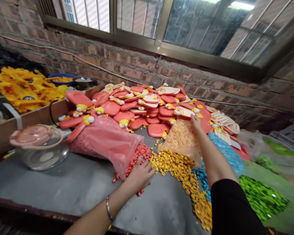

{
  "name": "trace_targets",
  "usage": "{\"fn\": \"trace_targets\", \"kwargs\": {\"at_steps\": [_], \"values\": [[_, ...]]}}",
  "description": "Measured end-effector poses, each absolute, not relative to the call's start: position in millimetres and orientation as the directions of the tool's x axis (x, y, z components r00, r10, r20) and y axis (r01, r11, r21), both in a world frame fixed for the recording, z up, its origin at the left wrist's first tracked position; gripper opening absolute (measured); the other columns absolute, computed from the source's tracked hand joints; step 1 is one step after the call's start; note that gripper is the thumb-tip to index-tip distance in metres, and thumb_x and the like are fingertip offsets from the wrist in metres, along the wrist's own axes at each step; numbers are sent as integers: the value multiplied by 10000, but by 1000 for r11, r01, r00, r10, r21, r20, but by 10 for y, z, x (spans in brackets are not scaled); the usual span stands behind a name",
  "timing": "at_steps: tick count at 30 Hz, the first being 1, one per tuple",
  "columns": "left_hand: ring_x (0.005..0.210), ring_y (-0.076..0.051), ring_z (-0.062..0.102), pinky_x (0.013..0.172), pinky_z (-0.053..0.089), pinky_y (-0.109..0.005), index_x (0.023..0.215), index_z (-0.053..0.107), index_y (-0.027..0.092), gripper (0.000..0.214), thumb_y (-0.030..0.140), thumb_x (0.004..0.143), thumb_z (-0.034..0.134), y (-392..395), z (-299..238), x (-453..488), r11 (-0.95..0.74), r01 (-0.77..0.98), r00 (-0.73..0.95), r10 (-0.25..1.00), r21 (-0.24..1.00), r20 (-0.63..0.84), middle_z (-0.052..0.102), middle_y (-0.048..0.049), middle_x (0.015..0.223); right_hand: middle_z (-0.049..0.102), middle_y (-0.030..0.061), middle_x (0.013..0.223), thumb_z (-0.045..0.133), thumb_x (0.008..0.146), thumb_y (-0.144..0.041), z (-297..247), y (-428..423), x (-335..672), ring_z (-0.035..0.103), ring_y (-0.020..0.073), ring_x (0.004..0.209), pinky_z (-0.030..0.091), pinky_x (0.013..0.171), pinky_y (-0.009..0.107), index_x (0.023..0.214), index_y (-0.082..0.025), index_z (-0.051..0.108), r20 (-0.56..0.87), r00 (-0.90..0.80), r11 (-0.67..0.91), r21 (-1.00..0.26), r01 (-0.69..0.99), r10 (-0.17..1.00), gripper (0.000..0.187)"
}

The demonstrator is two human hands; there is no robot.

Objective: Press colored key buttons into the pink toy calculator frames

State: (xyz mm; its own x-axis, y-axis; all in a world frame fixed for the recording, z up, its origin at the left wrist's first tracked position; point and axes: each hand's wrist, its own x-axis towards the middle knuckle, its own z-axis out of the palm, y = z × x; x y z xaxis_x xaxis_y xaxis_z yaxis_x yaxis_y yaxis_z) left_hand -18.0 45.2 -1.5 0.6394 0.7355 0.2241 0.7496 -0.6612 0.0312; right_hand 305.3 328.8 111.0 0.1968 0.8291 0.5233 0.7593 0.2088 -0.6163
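My left hand [141, 173] is open, fingers spread, over small red plastic pieces [140, 154] at the mouth of a pink plastic bag [105, 138]. Beside its fingertips lie small yellow pieces [172, 162], spilling from a clear bag [180, 137] of paler yellow ones. Farther off, my right hand [196, 123] reaches to a heap of red, paddle-shaped plastic parts [156, 130]. Its fingers close at the edge of a cream-faced paddle-shaped part [185, 112] with white and yellow bits on it; the fingertips are partly hidden.
A lidded glass pot [42, 155] stands at left. Behind it, a wooden-sided box [5, 132] holds yellow plastic parts [26, 86]. At right are blue pieces [204, 182] by a blue bag [225, 153] and green pieces [262, 195] in a bag. A brick wall [142, 67] rises behind.
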Motion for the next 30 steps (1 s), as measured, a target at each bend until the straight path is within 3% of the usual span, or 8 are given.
{"fn": "trace_targets", "kwargs": {"at_steps": [3,8,12,16,19,22,25,30], "values": [[1160,-306,504,1095,215,-581,1289,486,221,622,377,760,773,441,17,-193,-642,764,611,752,67,248,572,-124,1229,651,196,1084,458,866,-330,1121,3057,3100,581,265,992,450,897,432,1191,-37,615,589,162,255,-560,788,792,465],[1160,-331,503,1085,181,-621,1231,535,210,522,320,772,758,409,65,-200,-607,787,567,780,104,264,572,-131,1229,632,86,879,496,853,-232,1102,1901,3059,551,238,876,440,842,393,1058,-184,708,738,-229,471,-135,872,634,298],[1151,-334,507,1074,172,-629,1155,572,197,402,278,793,728,392,67,-195,-596,793,549,790,129,274,587,-130,1204,629,65,815,523,912,-253,839,613,2932,533,226,816,440,772,352,1097,-240,700,672,-397,523,16,852,625,256],[1141,-317,512,1073,150,-622,1106,594,205,289,235,828,672,384,75,-194,-580,804,529,798,132,288,599,-116,1193,598,36,743,615,863,-224,327,-429,2812,525,211,754,432,716,338,1085,-303,699,627,-414,475,79,877,660,250],[1124,-307,519,1074,142,-607,1074,610,200,241,223,836,648,385,100,-197,-568,813,515,804,128,296,614,-112,1164,627,60,877,635,829,-196,-34,-906,2559,567,250,872,475,792,409,1063,-310,686,653,-338,425,27,905,678,265],[1109,-305,524,1065,158,-592,1077,616,199,233,223,846,619,402,137,-216,-544,829,489,818,129,302,628,-113,1137,625,100,1096,600,826,-186,-268,-1138,2163,555,326,1111,500,885,512,1025,-282,656,633,-222,416,-174,893,742,228],[1104,-314,526,1046,187,-587,1098,617,194,245,217,856,589,432,180,-251,-508,851,453,838,131,305,632,-127,1135,611,117,1228,537,858,-169,-385,-1211,1875,559,318,1181,538,898,509,1137,-255,605,567,-193,452,-362,815,801,299],[1087,-309,539,1019,222,-590,1067,629,198,259,113,850,518,459,208,-283,-491,863,443,850,123,285,640,-120,1108,616,133,1248,613,874,-340,-444,-1242,1883,596,335,1115,549,874,531,1319,-275,538,536,-177,427,-389,816,826,457]]}}
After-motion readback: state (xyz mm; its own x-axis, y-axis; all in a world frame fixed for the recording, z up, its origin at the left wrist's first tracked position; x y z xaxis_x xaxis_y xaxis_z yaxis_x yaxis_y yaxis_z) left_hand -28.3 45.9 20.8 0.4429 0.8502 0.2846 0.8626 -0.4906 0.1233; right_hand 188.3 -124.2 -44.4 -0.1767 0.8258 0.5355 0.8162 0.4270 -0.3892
